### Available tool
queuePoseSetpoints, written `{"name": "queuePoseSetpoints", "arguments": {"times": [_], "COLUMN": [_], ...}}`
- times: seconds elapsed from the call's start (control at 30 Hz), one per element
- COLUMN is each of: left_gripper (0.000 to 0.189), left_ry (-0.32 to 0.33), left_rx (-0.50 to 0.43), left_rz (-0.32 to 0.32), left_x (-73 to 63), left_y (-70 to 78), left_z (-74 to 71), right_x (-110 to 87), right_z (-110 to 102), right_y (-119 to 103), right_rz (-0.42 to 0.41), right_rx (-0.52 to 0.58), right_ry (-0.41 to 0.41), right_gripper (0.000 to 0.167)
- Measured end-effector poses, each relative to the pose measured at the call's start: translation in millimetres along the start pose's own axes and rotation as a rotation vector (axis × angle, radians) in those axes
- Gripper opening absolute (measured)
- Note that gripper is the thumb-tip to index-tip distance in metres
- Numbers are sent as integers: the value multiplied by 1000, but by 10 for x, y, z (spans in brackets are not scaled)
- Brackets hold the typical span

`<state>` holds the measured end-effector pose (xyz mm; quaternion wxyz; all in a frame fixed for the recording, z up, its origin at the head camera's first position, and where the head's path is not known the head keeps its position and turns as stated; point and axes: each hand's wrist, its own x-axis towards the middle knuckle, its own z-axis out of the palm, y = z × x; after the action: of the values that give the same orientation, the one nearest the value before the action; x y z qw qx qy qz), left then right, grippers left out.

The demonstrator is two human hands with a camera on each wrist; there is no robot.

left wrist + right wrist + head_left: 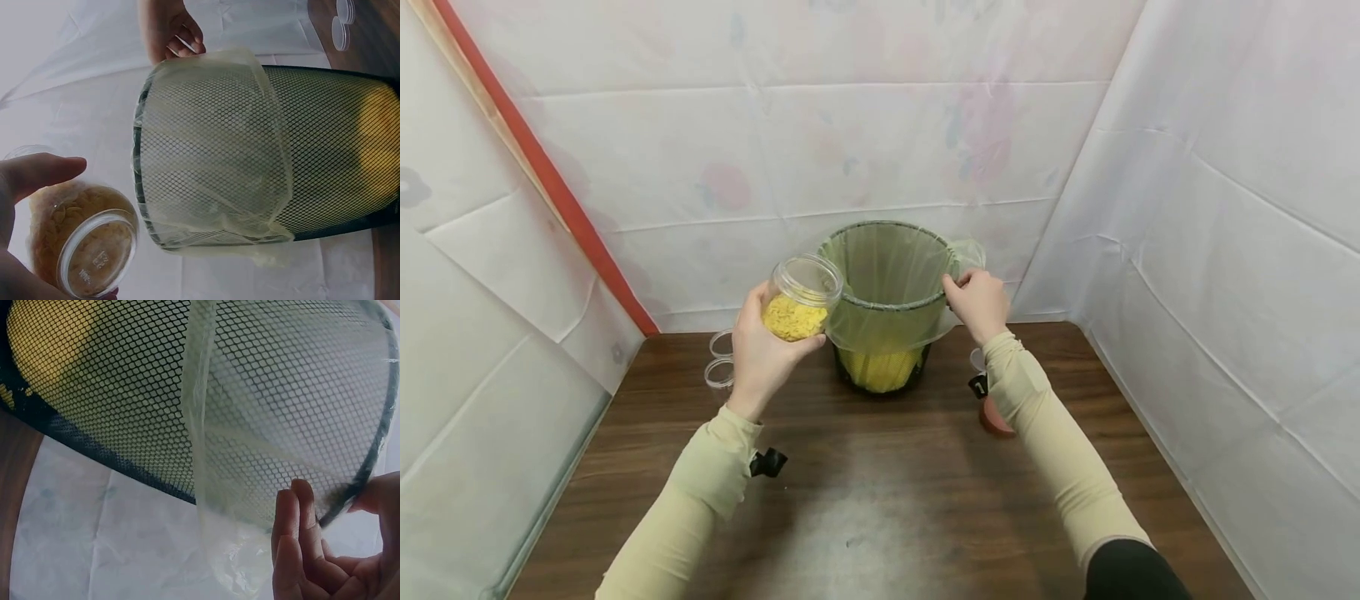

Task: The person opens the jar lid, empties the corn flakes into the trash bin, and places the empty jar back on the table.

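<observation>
My left hand [760, 354] grips a clear jar [833, 287] with its thumb and fingers around the sides. The jar has no lid on and leans toward the bin, with small yellow pieces [793, 318] in its lower part. It is beside the left rim of a dark mesh wastebasket [916, 379]. A translucent pale green liner [880, 327] lines the basket and folds down over its rim; a yellow mass [378, 144] shows through the mesh near the bottom. At the right rim, my right hand [981, 304] pinches the liner-covered edge between thumb and fingers, other fingers outside the mesh.
Two clear round lids [718, 373] lie on the brown wooden table [865, 500] left of the basket. Right of it are a reddish-brown round object [995, 417], partly behind my sleeve, and a small clear round piece [977, 359]. White cloth walls [685, 150] stand behind and on both sides.
</observation>
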<state>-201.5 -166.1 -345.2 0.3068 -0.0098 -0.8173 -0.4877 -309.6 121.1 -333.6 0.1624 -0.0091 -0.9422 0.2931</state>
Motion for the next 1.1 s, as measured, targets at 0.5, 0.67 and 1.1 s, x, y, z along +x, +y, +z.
{"name": "queuePoseSetpoints", "arguments": {"times": [0.5,0.67,1.1], "left_gripper": [99,107,93], "left_ry": [-96,-130,-127], "left_rx": [87,105,55], "left_rz": [35,24,-22], "left_x": [275,353,469], "left_y": [202,255,344], "left_z": [68,84,133], "right_x": [-4,4,-35], "right_z": [103,125,128], "right_y": [-26,-32,-29], "right_rz": [66,80,71], "right_rx": [-15,3,101], "right_ry": [-57,-89,-65], "right_gripper": [30,28,27]}}
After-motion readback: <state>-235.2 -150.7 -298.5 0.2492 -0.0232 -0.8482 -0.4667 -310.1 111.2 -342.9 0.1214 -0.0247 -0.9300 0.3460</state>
